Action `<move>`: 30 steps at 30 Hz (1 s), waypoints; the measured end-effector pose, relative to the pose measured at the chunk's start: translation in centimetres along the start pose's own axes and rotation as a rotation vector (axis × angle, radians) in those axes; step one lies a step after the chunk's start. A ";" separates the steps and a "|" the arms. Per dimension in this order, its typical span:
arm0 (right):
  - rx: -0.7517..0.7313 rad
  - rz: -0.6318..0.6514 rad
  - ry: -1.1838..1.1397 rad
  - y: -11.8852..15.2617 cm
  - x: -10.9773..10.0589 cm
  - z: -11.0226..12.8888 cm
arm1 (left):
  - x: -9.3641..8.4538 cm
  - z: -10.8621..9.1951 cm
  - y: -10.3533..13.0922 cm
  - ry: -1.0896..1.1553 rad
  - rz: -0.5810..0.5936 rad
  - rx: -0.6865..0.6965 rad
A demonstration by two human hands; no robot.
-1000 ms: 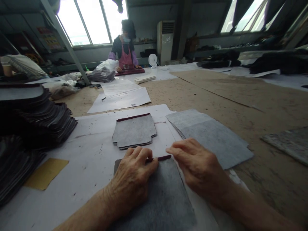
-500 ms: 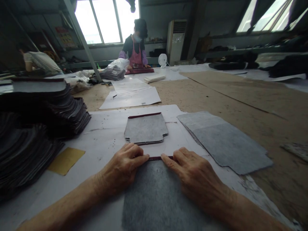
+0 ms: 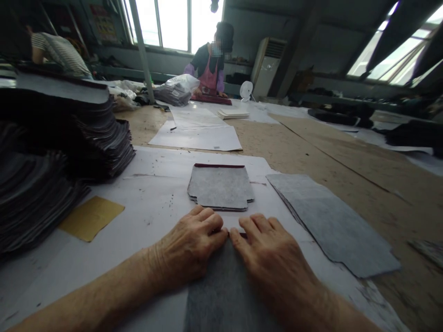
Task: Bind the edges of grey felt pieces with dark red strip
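A grey fabric-like panel (image 3: 224,295) lies in front of me, its far edge a narrow dark red strip. My left hand (image 3: 194,244) is closed at that edge, fingers curled and thumb pressed on the strip. Close beside it, my right hand (image 3: 277,253) grips the same edge with bent fingers, thumb near the left thumb. The hands hide most of the strip. Just beyond them rests a small pile of notched grey pieces (image 3: 221,184) with a dark red far edge. Larger grey panels (image 3: 332,226) lie stacked to the right.
Tall stacks of dark sheets (image 3: 107,147) stand at the left, near a yellow card (image 3: 92,217). White paper (image 3: 152,184) covers the near table. Farther back are loose white sheets (image 3: 197,136), a small fan (image 3: 246,91) and a person in a pink apron (image 3: 209,76).
The view has shifted and tilted slightly. My two hands are closer together along the red edge, so less of the strip shows between them.
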State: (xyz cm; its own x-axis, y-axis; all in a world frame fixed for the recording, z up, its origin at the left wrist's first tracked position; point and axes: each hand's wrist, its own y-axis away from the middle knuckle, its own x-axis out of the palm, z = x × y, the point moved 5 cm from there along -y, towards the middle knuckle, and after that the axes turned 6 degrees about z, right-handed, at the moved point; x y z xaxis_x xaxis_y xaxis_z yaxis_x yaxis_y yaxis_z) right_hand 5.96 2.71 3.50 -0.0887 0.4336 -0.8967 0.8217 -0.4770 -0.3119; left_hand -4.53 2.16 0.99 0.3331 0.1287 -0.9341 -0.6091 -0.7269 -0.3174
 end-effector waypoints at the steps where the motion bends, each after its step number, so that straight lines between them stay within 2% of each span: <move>1: 0.001 -0.015 -0.079 0.0 0.3 0.2 | 0.0 0.1 0.0 0.017 0.001 -0.007; 6: -0.021 -0.108 -0.238 1.2 1.5 0.4 | -0.5 1.1 0.7 0.130 -0.006 0.005; 12: -0.046 -0.091 -0.239 1.4 1.5 -0.1 | -1.6 2.3 1.7 0.260 0.064 -0.009; 19: -0.065 -0.108 -0.232 1.7 1.6 -0.2 | -1.6 1.8 1.5 0.128 0.126 0.007; 26: -0.071 -0.106 -0.225 1.4 1.4 -0.1 | -1.6 0.4 1.4 -0.052 0.095 0.097; 30: -0.130 -0.041 -0.094 0.4 0.9 0.7 | -1.4 0.1 1.5 -0.085 0.087 0.113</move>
State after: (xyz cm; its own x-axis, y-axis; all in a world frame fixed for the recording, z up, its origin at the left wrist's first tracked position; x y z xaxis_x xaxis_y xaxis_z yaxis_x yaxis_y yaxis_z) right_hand 5.80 2.35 2.36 -0.1713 0.3740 -0.9115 0.8815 -0.3551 -0.3113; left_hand -5.98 1.01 1.79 0.2162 0.1286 -0.9678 -0.7120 -0.6576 -0.2464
